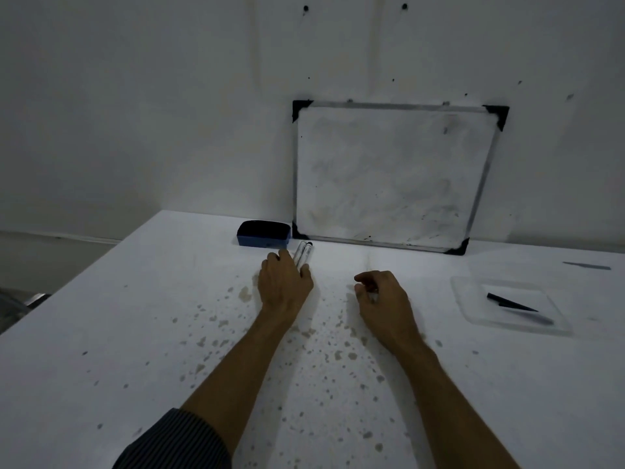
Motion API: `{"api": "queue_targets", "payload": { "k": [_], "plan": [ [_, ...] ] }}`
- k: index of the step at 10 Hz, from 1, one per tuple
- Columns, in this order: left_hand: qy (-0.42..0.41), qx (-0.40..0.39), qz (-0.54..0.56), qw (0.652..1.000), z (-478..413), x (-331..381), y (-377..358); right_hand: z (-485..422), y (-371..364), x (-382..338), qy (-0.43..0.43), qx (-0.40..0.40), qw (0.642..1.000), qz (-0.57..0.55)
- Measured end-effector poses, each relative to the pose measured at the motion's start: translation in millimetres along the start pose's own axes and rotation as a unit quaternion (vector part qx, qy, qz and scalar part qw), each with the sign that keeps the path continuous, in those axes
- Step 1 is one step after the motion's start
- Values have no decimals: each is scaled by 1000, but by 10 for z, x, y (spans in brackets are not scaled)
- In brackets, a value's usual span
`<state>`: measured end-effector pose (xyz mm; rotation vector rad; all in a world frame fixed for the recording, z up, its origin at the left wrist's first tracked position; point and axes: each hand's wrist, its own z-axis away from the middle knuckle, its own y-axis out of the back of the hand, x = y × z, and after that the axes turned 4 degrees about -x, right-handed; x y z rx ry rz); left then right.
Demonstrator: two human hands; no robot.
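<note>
Firstly, counter [135, 299]: flat and stained; the markers lie on it near the far edge, so they are judged best lifted straight up rather than dragged.
Board [389, 174]: leaned on the wall just behind the markers, blank but smeared; it should not be knocked as the hand is raised.
Tray [473, 299]: well apart at the right, with a dark tool [510, 302] in it; it need not be touched for this step.
Left hand [285, 286]: laid over the near ends of the markers, thumb and fingers [284, 257] pinched on them from either side; both barrels should be gripped together so that neither rolls free.
Right hand [382, 299]: rested nearby, fingers curled loosely; whether anything small is held cannot be told.
Eraser [263, 234]: just left of the markers; room is tight there, so the lift is best made toward the person.
Markers [303, 252]: two, side by side, far ends pointed at the board's lower left corner.
</note>
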<state>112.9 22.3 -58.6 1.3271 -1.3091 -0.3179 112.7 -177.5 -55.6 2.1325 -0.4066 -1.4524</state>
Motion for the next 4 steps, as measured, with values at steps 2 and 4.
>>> {"api": "queue_targets", "payload": {
  "k": [2,4],
  "plan": [
    [21,-10,-1,1000,49,-7,75,53,25,-75,-19,-14,1000,-7],
    [-124,8,83,989,145,38,431,-7,465,-345,-110,-113,982,-107]
  ]
}}
